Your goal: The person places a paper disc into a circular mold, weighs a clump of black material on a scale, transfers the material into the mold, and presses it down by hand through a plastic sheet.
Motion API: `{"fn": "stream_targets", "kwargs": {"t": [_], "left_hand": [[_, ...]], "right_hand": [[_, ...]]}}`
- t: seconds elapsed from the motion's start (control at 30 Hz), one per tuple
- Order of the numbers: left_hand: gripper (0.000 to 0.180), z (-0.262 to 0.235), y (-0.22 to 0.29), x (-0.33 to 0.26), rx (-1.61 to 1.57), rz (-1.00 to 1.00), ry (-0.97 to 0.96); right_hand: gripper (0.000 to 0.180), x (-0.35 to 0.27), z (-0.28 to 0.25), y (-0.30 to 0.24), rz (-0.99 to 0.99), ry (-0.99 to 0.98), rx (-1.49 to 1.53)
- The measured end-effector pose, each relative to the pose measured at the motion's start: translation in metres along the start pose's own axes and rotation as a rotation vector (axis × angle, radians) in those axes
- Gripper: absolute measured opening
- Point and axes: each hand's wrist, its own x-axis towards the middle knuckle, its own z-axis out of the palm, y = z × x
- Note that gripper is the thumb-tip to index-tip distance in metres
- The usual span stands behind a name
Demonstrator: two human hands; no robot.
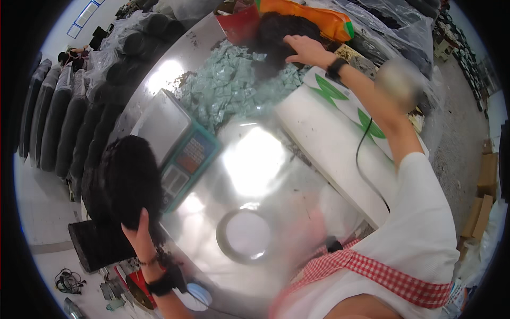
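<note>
At the left, my left hand (139,236) grips the near end of a dark, rounded, rough-looking bundle (132,178). Its thumb lies along the near side and the other fingers are hidden behind; the bundle's exact kind cannot be made out. My right arm stretches far forward. At its end my right hand (309,51) has its fingers spread at the edge of a dark, loose heap (284,34); whether they touch it is unclear. Many small pale green sachets (231,80) are piled just left of that hand. Beside the left bundle stands a teal scale (204,143) with a metal pan.
A shiny metal table (276,191) has a round opening (247,234) near me. White machine-like housing (319,143) with a black cable stands right. A red container (237,24) and an orange bag (305,16) lie at the back. Dark wrapped rolls (56,127) line the left.
</note>
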Motion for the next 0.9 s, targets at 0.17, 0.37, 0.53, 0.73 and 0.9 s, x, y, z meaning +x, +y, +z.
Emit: {"fn": "stream_targets", "kwargs": {"t": [0.17,0.37,0.53,0.73,0.9], "left_hand": [[0.076,0.037,-0.035,0.114,1.023,0.689,-0.062],[0.086,0.062,-0.075,0.151,0.921,0.445,-0.305],[0.076,0.056,-0.033,0.117,0.846,0.584,-0.244],[0.056,0.013,0.004,0.043,0.816,0.568,-0.256],[0.051,-0.055,0.021,-0.019,0.79,0.441,-0.149]], "right_hand": [[0.08,0.066,0.074,0.054,-0.144,0.133,-0.248],[0.06,0.055,0.049,0.047,-0.218,-0.103,-0.105],[0.032,0.058,0.043,0.055,-0.31,-0.119,-0.025],[0.025,0.054,0.059,0.046,-0.041,0.103,0.062],[0.032,0.031,-0.006,0.083,0.209,1.05,0.342]]}}
